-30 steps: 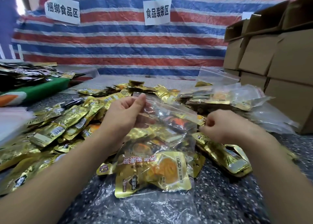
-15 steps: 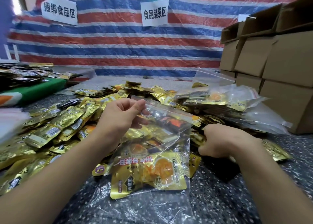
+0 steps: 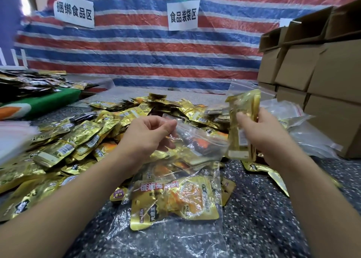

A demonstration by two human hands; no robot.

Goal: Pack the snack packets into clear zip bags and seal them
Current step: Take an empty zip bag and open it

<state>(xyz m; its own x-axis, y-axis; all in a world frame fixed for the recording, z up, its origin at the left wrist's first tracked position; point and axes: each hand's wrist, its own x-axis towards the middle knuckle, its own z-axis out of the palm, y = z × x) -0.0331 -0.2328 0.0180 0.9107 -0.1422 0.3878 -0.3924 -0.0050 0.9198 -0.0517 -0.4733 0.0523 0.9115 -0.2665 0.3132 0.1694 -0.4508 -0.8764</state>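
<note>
A clear zip bag [image 3: 197, 160] stands in front of me with several gold snack packets [image 3: 175, 201] inside. My left hand [image 3: 150, 134] pinches the bag's top edge at its left corner and holds the mouth open. My right hand [image 3: 257, 133] grips a small stack of gold packets [image 3: 242, 125] upright, just right of the bag's mouth and a little above it. A big heap of loose gold packets [image 3: 78, 140] covers the speckled table [image 3: 263, 218] to the left and behind the bag.
Brown cardboard boxes [image 3: 316, 78] are stacked at the right. Filled clear bags [image 3: 304, 133] lie beside them. A green board [image 3: 45, 103] with dark packets sits at far left, white sheets [image 3: 13, 136] below it. A striped tarp with paper signs closes the back.
My right hand was low on the table among loose packets. It has come up holding a stack of gold packets beside the bag's mouth. The left hand keeps its pinch on the bag.
</note>
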